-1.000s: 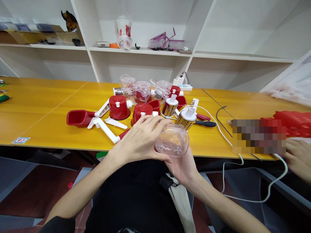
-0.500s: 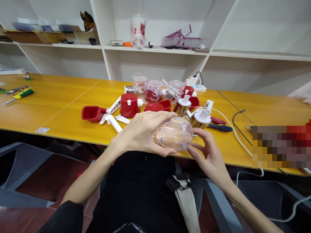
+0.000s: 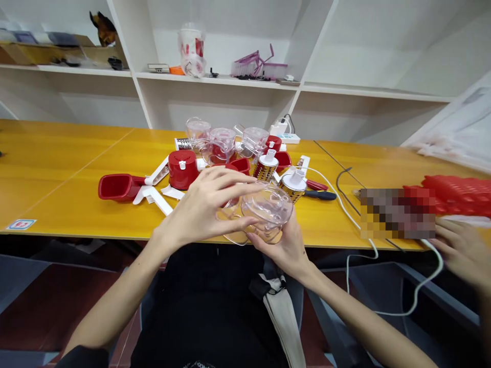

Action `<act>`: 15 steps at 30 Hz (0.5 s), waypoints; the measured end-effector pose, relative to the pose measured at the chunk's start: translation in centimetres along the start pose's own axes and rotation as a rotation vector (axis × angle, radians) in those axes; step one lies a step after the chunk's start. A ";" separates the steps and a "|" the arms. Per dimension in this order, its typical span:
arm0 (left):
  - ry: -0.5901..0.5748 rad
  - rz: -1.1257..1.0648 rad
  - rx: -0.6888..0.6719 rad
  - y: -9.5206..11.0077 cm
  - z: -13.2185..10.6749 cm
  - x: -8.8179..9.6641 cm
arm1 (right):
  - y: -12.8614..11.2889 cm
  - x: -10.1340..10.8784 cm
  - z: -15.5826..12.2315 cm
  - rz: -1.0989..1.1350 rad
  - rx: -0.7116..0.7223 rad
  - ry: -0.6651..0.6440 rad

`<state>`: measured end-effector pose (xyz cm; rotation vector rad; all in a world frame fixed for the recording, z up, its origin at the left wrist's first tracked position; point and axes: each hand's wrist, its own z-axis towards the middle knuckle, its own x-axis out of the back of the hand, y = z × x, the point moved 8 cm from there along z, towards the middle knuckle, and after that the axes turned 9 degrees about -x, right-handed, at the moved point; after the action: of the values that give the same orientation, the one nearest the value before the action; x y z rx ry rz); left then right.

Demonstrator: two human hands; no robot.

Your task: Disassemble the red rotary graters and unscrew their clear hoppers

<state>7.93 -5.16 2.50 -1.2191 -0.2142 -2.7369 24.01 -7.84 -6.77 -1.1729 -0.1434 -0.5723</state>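
Observation:
A clear plastic grater housing (image 3: 270,207) is in front of me, just above the table's front edge. My left hand (image 3: 209,204) grips it from the left, fingers over the top and thumb below. On the right and underneath, my right hand (image 3: 286,245) also has hold of it, its fingers partly hidden behind the plastic. Just beyond lie a metal grater drum (image 3: 294,185) with a white hub and a second drum (image 3: 266,166). A red cup-like base (image 3: 183,169) and a red hopper (image 3: 119,187) with a white handle lie to the left.
Several clear housings (image 3: 255,139) stand at the back of the pile. A dark-handled tool (image 3: 320,195) and a white cable (image 3: 341,191) lie to the right. At far right are red mesh (image 3: 460,194) and another person's blurred hand (image 3: 464,250). White shelves (image 3: 215,84) rise behind the table.
My view has swung right. The clear housing has been turned in my hands; my right hand has moved in underneath it and grips it. The other person's hand has come into view.

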 end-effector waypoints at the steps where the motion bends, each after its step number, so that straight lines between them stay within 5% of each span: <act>1: 0.007 0.016 -0.019 0.4 0.1 -0.5 | 0.1 0.4 -0.3 -0.018 -0.004 0.034; 5: 0.011 -0.015 -0.058 1.4 0.5 -2.3 | 0.1 1.3 -1.5 -0.085 0.028 0.109; 10: -0.012 -0.122 0.065 0.5 0.6 -4.3 | 0.5 0.9 -3.4 -0.178 0.116 0.133; 15: 0.059 -0.126 0.059 0.2 0.6 -4.5 | 0.6 -0.1 -4.7 -0.242 0.172 0.187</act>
<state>11.39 -4.89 -0.40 -1.1457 -0.3738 -2.8459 23.39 -11.88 -9.17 -0.9360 -0.1726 -0.8629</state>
